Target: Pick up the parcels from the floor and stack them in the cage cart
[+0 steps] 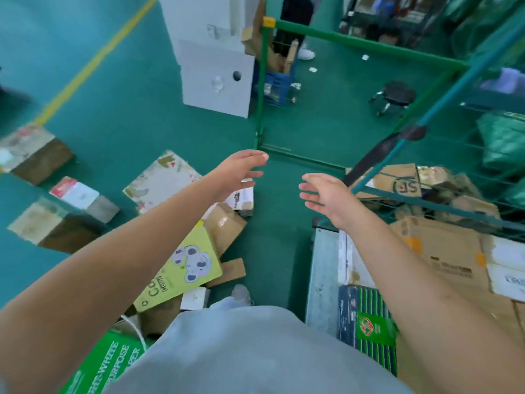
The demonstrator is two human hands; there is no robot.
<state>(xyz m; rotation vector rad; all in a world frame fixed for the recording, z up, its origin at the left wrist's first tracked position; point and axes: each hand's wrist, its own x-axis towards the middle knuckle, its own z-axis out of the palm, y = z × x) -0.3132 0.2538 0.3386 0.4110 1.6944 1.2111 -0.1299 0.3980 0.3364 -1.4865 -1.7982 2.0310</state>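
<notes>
**Both hands empty; the loose parcels lie to the left, the cart to the right**

The left hand (238, 173) and the right hand (324, 196) are both stretched forward over bare green floor (119, 89), fingers spread and relaxed, holding nothing. They face each other across a gap, neither touching any parcel.

The parcels yet to be lifted lie below and to the left of the left hand: a pale floral box (162, 180) just beside its wrist, a small white-labelled box (243, 199) directly under its fingers, a brown carton (224, 226) and a yellow box with a koala print (184, 265) nearer the body under the left forearm. The yellow box's long axis runs diagonally, from near the body on the left up toward the hand. Further left sit three more boxes, well apart from either hand.

The cage cart (366, 45) stands to the right of the right hand, its green rail passing just beside that hand, with cartons (443, 251) already stacked inside.

By my reading, the left hand is nearer to the next pick; the right would have to cross over to help, then both swing right to reach the cart.
</notes>
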